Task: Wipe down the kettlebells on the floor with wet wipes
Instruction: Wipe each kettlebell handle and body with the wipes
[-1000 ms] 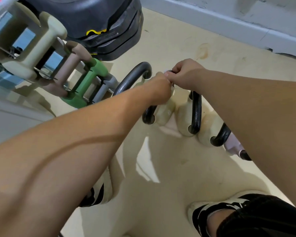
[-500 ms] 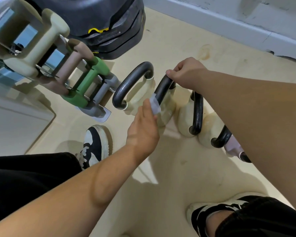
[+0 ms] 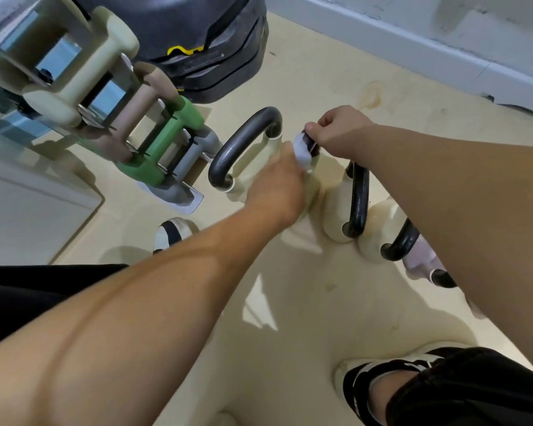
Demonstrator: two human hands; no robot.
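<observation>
Left hand (image 3: 277, 186): pinching the wet wipe (image 3: 302, 153), dragging it up the handle (image 3: 314, 149) from its lower position half a second ago.
Right hand (image 3: 342, 130): gripping the handle's top, steadying it.
Second kettlebell (image 3: 316, 187): standing on the floor (image 3: 320, 302), mid-row among the other kettlebells (image 3: 359, 198).
Meaning: the handle is getting repeated strokes; the body and the rest are probably waiting.

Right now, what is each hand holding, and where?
The left hand holds a wet wipe against the kettlebell handle; the right hand grips that handle's top.
</observation>
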